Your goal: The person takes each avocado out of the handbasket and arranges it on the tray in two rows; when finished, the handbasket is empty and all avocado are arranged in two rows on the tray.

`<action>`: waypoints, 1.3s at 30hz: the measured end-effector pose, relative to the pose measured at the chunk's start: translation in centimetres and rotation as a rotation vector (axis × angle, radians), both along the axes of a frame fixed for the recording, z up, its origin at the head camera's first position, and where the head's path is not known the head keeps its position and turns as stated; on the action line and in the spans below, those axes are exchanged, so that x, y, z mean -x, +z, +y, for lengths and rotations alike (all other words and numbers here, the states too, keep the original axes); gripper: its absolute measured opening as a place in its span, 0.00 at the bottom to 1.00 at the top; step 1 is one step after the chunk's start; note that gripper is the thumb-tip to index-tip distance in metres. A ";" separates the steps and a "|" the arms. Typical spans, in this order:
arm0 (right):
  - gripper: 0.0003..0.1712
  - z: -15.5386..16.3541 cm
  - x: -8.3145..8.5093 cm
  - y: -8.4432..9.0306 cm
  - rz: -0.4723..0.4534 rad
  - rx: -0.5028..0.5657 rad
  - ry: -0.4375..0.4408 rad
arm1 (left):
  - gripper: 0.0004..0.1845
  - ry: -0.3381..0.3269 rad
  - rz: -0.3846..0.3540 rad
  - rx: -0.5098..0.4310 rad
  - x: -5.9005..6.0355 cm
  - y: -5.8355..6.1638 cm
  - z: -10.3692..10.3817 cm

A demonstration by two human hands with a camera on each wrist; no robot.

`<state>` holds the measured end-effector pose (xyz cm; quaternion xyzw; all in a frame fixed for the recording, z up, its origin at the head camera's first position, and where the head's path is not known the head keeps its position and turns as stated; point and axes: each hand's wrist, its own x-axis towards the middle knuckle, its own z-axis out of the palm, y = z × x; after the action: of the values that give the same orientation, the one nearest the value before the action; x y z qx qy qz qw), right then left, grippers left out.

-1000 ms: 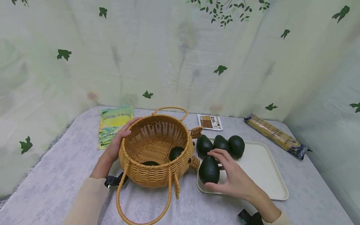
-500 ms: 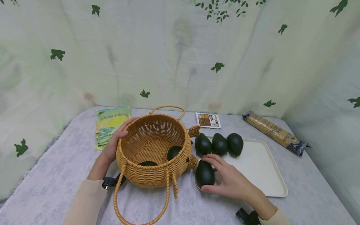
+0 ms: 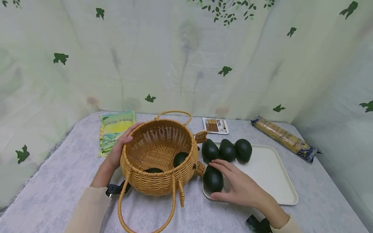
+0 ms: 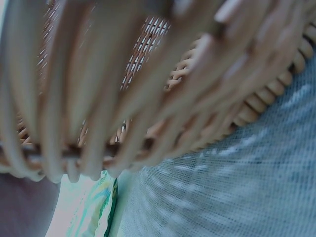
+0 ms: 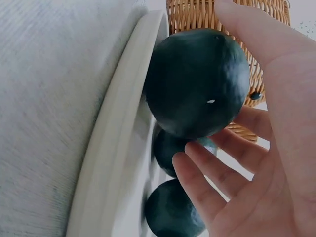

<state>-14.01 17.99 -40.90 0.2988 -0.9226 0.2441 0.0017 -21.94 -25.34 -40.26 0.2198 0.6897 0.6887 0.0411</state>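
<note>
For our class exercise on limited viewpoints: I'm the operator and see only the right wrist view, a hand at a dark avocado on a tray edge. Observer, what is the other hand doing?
Observer: The left hand grips the rim of the wicker basket.
Operator: Is the basket empty?
Observer: No, two avocados lie inside.
Operator: How many avocados are on the tray?
Observer: Four on the tray: three in a row at its far edge, plus the avocado that your right hand cups.
</note>
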 end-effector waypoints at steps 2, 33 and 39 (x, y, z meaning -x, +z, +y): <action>0.53 0.1 0.0 0.1 -0.001 0.002 0.004 | 0.32 0.001 0.003 -0.002 0.0 0.0 0.0; 0.46 0.2 -0.1 0.7 -0.174 -0.011 -0.016 | 0.32 0.010 0.005 0.010 -0.1 0.1 0.0; 0.42 1.2 0.1 1.7 -0.212 0.011 0.096 | 0.32 0.004 0.003 0.010 -0.2 0.1 0.0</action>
<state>-14.13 19.19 -39.22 0.3153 -0.9008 0.2793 -0.1057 -21.77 -25.32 -40.15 0.2195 0.6935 0.6850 0.0398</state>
